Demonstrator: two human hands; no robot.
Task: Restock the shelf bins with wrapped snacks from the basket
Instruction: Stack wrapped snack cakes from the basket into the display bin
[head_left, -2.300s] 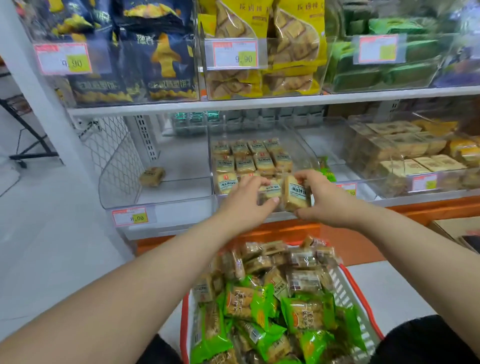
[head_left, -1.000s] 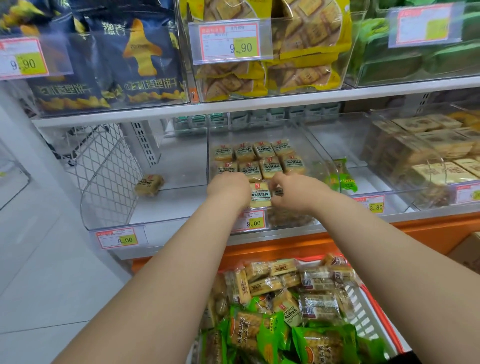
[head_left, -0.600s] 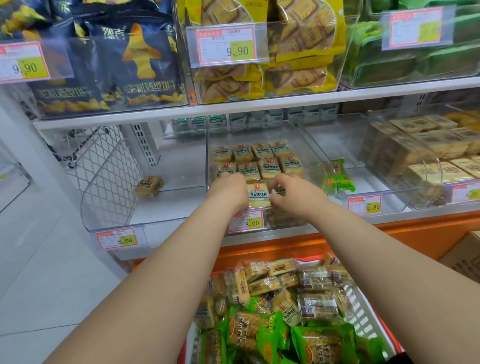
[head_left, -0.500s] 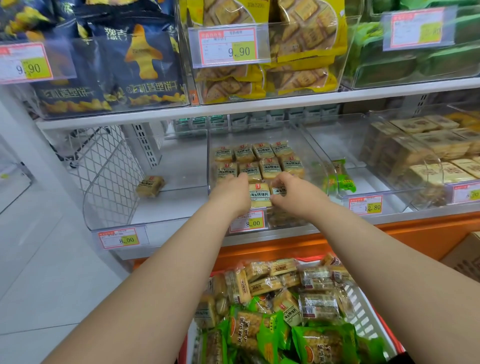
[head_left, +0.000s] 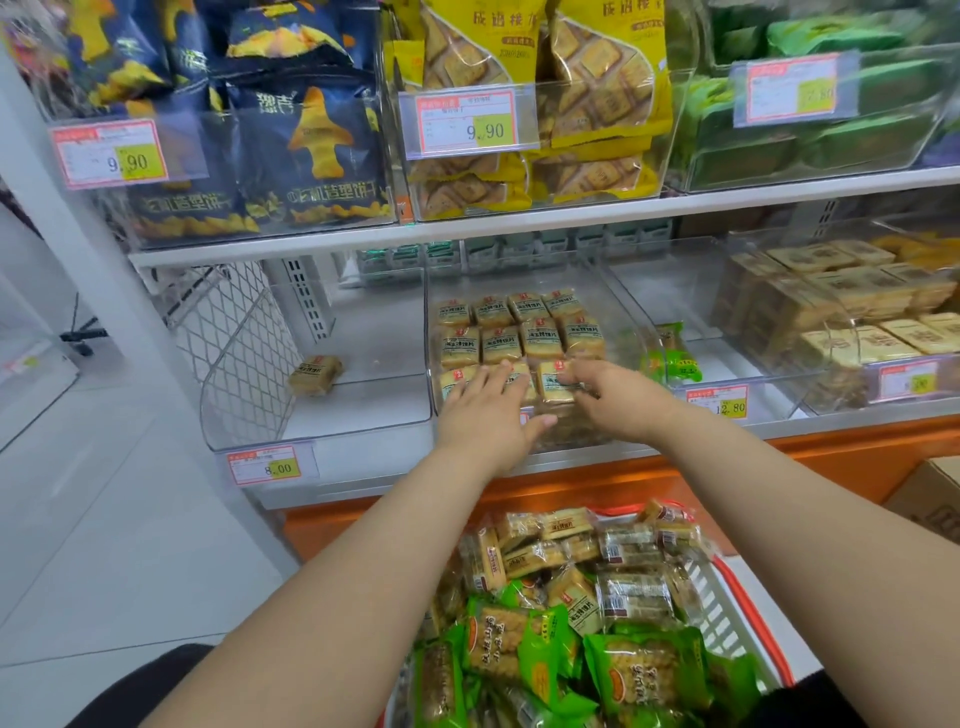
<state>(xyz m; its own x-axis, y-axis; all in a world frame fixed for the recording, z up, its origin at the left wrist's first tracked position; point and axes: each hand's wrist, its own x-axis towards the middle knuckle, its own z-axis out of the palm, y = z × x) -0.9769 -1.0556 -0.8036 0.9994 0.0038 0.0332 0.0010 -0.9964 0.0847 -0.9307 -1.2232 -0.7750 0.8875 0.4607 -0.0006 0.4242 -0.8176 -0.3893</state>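
- Head view: both hands are now down in the middle bin, no longer out in front of it carrying packets. So that batch is placed, and this is squaring up the front row.
- Left hand: fingers spread flat, pressing on the front-row packets.
- Right hand: fingertips curl onto the edge of one front-row packet; pinch or push, cannot tell.
- Count, middle bin: 4 back row, 4 middle row, about 3 showing in front, partly hidden by the hands.
- Left bin: 1 stray packet.
- Basket: plenty of yellow and green packets left, too piled to count. Restock looks far from done.
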